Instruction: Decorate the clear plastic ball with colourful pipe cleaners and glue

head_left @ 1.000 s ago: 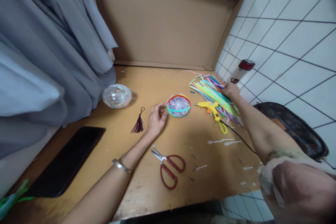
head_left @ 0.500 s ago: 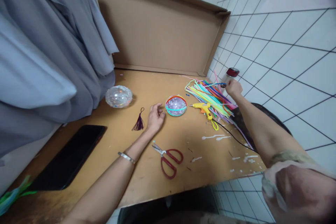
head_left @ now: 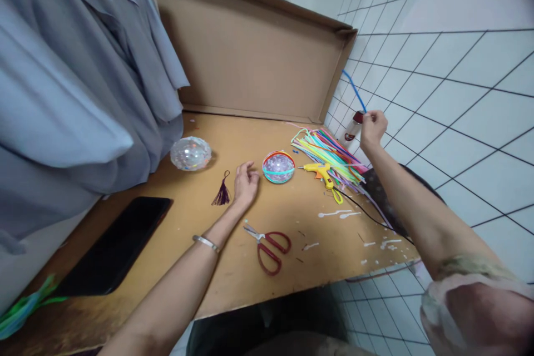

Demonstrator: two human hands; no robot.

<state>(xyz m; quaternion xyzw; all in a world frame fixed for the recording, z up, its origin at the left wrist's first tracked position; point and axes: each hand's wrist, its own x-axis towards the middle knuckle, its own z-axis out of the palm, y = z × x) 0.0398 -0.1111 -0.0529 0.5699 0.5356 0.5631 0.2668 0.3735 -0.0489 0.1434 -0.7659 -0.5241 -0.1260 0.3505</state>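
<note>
We look down on a worn wooden table (head_left: 233, 283) set in a corner by a white tiled wall (head_left: 459, 83). Closest to us on the left lie some green strips (head_left: 29, 311) and a black slab (head_left: 117, 245), perhaps a phone or a tablet. The red-handled scissors (head_left: 262, 240) rest near the front edge, blades slightly parted. Past them our left hand (head_left: 246, 184) lies on the tabletop, fingers loosely curled, with nothing visible in it. A purple tassel (head_left: 222, 193) sits to its left; to its right, just beyond the fingers, is the banded ball (head_left: 278, 168), ringed with red, yellow and turquoise strips. The yellow glue gun (head_left: 321, 170) lies with its nozzle towards that ball, and behind it spreads the bundle of coloured strips (head_left: 329, 156).

Our right hand (head_left: 374, 129) is raised in front of the bottle (head_left: 352, 127), thumb and fingers pinched on one end of a blue strip (head_left: 355, 90), which bends away at its free end. We judge the step in hand to be picking out a single strip; the next move calls for a steady pinch and a path clear of the glue gun.

Farther left is a clear ball (head_left: 191, 154), and the cardboard (head_left: 258, 55) stands upright behind everything.
</note>
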